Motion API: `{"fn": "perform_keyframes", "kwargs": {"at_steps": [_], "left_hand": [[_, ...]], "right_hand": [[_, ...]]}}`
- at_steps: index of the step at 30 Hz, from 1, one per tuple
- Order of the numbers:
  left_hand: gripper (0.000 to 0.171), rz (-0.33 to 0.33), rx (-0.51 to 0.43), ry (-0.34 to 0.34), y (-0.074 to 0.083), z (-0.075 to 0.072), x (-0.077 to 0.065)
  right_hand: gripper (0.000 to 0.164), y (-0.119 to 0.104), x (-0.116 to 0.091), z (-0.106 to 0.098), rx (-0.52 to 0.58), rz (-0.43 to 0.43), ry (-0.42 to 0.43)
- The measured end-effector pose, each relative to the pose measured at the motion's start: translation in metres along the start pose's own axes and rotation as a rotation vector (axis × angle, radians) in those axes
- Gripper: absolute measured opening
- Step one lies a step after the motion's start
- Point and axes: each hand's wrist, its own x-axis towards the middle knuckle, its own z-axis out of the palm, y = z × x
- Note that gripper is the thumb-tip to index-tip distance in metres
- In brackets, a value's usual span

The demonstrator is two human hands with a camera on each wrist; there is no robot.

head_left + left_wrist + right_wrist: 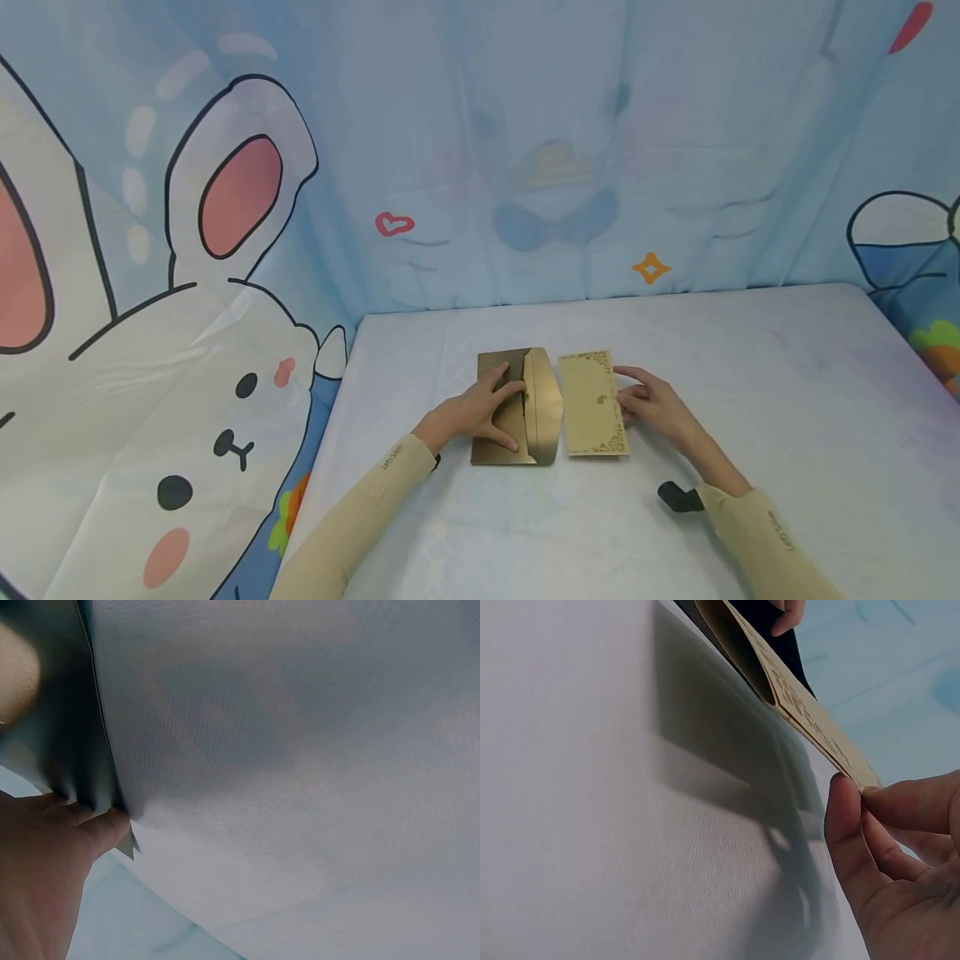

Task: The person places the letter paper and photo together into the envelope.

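A shiny gold envelope (543, 408) lies on the table with its pointed flap folded out to the right. My left hand (480, 410) rests on the envelope's body, fingers and thumb spread. The left wrist view shows that hand (52, 859) along the dark-looking envelope edge. Right beside the flap is a pale gold folded card (591, 404) with brown ornament in its corners. At the card's right edge my right hand (654, 407) pinches it. Seen from the right wrist, the card (810, 712) is tilted, its folded layers gaping, with thumb and index finger at one end.
A white cloth covers the table (750, 375). Behind it hangs a light blue curtain (450, 125), and a large printed rabbit (247, 400) fills the left side. A black strap end (679, 497) sticks out by the right sleeve.
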Motion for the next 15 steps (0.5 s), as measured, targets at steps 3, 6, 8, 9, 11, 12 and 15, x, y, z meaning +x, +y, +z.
{"fn": "perform_keyframes", "kwargs": {"at_steps": [3,6,8,9,11,12,15], "left_hand": [[0.100,0.002,-0.005,0.000,0.000,-0.001,0.000],[0.100,0.002,-0.010,-0.006,0.001,-0.001,0.000],[0.101,-0.001,-0.005,-0.011,0.000,-0.001,0.000],[0.101,-0.001,-0.003,-0.012,0.000,-0.001,0.000],[0.102,-0.003,-0.009,-0.014,0.000,-0.001,0.000],[0.102,-0.004,-0.013,-0.014,0.000,-0.001,0.000],[0.101,-0.006,-0.022,-0.015,0.000,-0.001,0.001]], "right_hand": [[0.057,-0.001,0.003,0.004,0.017,0.009,-0.010],[0.057,-0.002,0.005,0.007,0.029,0.015,-0.017],[0.057,-0.004,0.006,0.010,0.034,0.017,-0.018],[0.057,-0.006,0.007,0.011,0.033,0.018,-0.019],[0.056,-0.008,0.009,0.014,0.041,0.026,-0.023],[0.055,-0.010,0.010,0.016,0.047,0.031,-0.024],[0.055,-0.013,0.012,0.020,0.062,0.038,-0.036]]}}
